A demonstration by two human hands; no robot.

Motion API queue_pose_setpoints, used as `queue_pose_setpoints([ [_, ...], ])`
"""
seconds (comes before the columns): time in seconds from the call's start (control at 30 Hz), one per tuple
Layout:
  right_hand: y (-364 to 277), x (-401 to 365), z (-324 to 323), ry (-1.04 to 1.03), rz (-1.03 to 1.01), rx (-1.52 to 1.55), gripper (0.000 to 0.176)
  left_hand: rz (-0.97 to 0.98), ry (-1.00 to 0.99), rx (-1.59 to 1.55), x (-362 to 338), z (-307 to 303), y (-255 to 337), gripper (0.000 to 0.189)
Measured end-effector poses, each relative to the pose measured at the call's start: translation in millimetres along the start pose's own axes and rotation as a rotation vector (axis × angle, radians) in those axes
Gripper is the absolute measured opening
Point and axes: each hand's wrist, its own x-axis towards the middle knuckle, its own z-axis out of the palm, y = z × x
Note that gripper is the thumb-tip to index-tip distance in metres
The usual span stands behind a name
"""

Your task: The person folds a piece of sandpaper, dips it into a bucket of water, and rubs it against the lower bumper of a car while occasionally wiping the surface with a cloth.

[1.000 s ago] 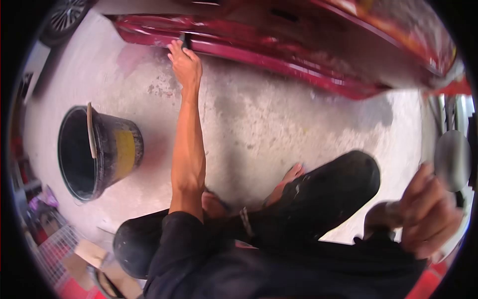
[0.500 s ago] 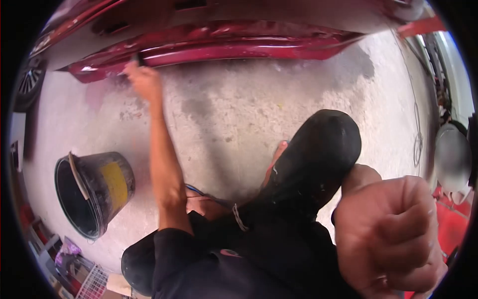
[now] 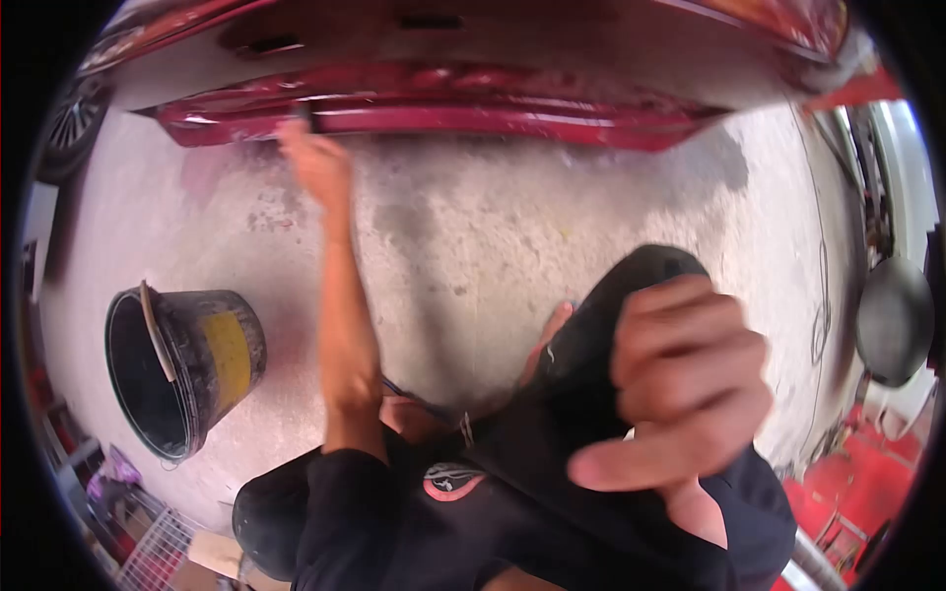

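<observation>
A red car sill (image 3: 493,120) runs across the top of the view, low over the concrete floor. Against its left part, my left hand (image 3: 317,163) is closed on a small dark object (image 3: 309,116) that I cannot make out. My right hand (image 3: 690,379) is raised close to the camera, above my right knee, with its fingers curled and the thumb pointing left. Whether anything is inside its fingers is hidden.
A black bucket (image 3: 232,350) with a yellow patch stands on the floor at the left. A wheel (image 3: 74,128) is at the upper left, a white wire rack (image 3: 158,552) at the lower left. Red items (image 3: 847,483) and a round grey object (image 3: 894,320) lie at the right.
My right hand has moved left and up, and its thumb now shows. The whole view has shifted; my left hand remains at the sill's left part.
</observation>
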Motion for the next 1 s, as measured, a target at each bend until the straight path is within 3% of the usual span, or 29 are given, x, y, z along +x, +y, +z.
queue_pose_setpoints([
  [0.07, 8.6, 2.9, 6.6, -0.196, 0.109, 0.019, 0.053, 0.026, -0.049, -0.172, -40.5, 2.5, 61.0, 0.054],
  [0.13, 13.4, 3.6, 9.9, -0.401, 0.211, -0.047, 0.044, 0.059, -0.132, -0.151, -35.8, -10.0, 64.9, 0.055],
  [0.17, 13.9, 4.4, 9.3, -0.487, 0.267, -0.134, 0.038, 0.074, -0.178, -0.139, -29.0, -16.0, 58.9, 0.055],
  [0.2, 14.5, 5.0, 8.6, -0.58, 0.315, -0.224, 0.033, -0.05, -0.054, -0.155, -14.1, -9.1, 29.7, 0.056],
  [0.27, 6.0, 8.4, 9.7, -0.72, 0.442, -0.439, 0.029, -0.157, -0.102, -0.098, 30.8, -13.7, -27.1, 0.056],
  [0.33, -4.0, 10.6, 13.0, -0.724, 0.52, -0.375, 0.029, -0.233, -0.067, -0.086, 49.1, -16.0, -42.0, 0.054],
  [0.4, -5.8, 11.6, 16.5, -0.698, 0.529, -0.312, 0.029, -0.279, -0.095, -0.18, 30.0, -14.7, -12.6, 0.056],
  [0.47, -1.3, 17.1, 18.9, -0.724, 0.511, -0.339, 0.03, -0.049, -0.095, -0.202, -19.3, -2.2, 44.8, 0.059],
  [0.57, 9.2, 16.5, 18.0, -0.803, 0.5, -0.395, 0.033, -0.12, -0.183, -0.138, -23.5, -9.1, 66.2, 0.061],
  [0.6, 11.3, 13.8, 15.3, -0.834, 0.503, -0.42, 0.034, -0.156, -0.04, -0.198, -4.7, -9.6, 41.6, 0.058],
  [0.67, 8.4, 6.6, 8.2, -0.838, 0.527, -0.406, 0.034, -0.311, 0.005, -0.164, 37.7, -6.6, -38.8, 0.054],
  [0.73, 3.3, 4.5, 3.4, -0.848, 0.536, -0.368, 0.035, -0.477, -0.041, -0.117, 81.7, -23.0, -81.0, 0.051],
  [0.83, 0.4, 11.8, 5.5, -0.83, 0.519, -0.318, 0.036, -0.274, -0.005, -0.157, 56.4, -17.5, -60.0, 0.049],
  [0.9, 5.4, 16.9, 12.9, -0.803, 0.502, -0.309, 0.036, -0.026, 0.037, -0.167, 7.5, -3.3, -3.6, 0.047],
  [1.0, 14.3, 17.6, 16.9, -0.848, 0.514, -0.338, 0.037, -0.145, 0.025, -0.206, 3.1, -7.1, 8.6, 0.046],
])
